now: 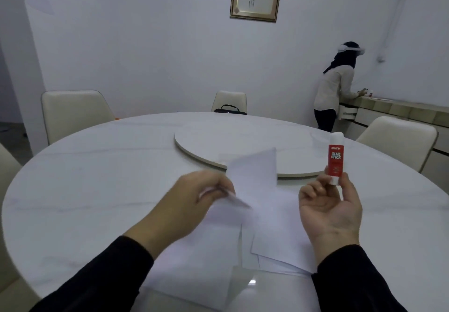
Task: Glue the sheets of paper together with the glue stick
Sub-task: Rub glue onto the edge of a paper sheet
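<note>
My right hand point(330, 209) holds a red and white glue stick point(335, 159) upright by its lower end, cap on top, palm turned toward me. My left hand point(194, 199) pinches the edge of a white sheet of paper point(252, 178) and lifts it off the table, its far corner raised. Several other white sheets point(206, 258) lie overlapping on the round white table point(97, 178) below and between my hands.
A round turntable point(243, 139) sits at the table's middle, with a clear plastic cup point(319, 142) on its right side. Cream chairs point(73, 112) ring the table, one holding a black bag point(229, 109). A person point(337, 88) stands at a counter, back right.
</note>
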Motion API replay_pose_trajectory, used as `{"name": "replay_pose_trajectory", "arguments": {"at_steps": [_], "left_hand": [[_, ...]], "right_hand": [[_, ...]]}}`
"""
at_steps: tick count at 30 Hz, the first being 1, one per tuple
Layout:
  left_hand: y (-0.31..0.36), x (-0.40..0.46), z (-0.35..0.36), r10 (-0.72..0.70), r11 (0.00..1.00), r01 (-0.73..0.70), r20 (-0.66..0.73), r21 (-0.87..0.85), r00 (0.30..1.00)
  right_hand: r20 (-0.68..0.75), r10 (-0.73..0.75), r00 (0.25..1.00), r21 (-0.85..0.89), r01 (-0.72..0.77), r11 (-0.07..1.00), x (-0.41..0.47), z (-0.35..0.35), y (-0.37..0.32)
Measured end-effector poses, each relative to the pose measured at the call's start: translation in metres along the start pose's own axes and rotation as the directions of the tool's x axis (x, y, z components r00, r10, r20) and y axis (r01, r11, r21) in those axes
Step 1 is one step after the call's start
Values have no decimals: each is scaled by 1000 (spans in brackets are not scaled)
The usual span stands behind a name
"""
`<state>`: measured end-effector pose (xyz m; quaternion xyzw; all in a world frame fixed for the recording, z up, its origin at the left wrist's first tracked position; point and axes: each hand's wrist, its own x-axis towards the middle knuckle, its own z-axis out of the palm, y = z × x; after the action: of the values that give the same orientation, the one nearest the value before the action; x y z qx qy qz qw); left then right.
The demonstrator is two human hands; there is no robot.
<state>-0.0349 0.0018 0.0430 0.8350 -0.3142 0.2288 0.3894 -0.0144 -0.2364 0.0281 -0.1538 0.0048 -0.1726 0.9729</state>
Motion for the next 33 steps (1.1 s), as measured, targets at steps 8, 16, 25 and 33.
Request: {"name": "replay_pose_trajectory", "arguments": {"at_steps": [8, 16, 25, 33], "left_hand": [[-37, -16, 16, -166, 986, 159, 400, 49, 901], [-47, -21, 7, -283, 955, 289, 480, 63, 830], [-61, -23, 7, -522, 820, 395, 258, 414, 813], [-57, -23, 7, -536, 808, 428, 203, 404, 820]], "right_hand": [[79, -109, 991, -47, 113, 992, -1, 5, -11], [-52, -87, 995, -303, 67, 951, -2, 24, 21], [224, 119, 967, -882, 149, 447, 4, 54, 107], [230, 263, 937, -973, 217, 77, 0, 19, 142]]}}
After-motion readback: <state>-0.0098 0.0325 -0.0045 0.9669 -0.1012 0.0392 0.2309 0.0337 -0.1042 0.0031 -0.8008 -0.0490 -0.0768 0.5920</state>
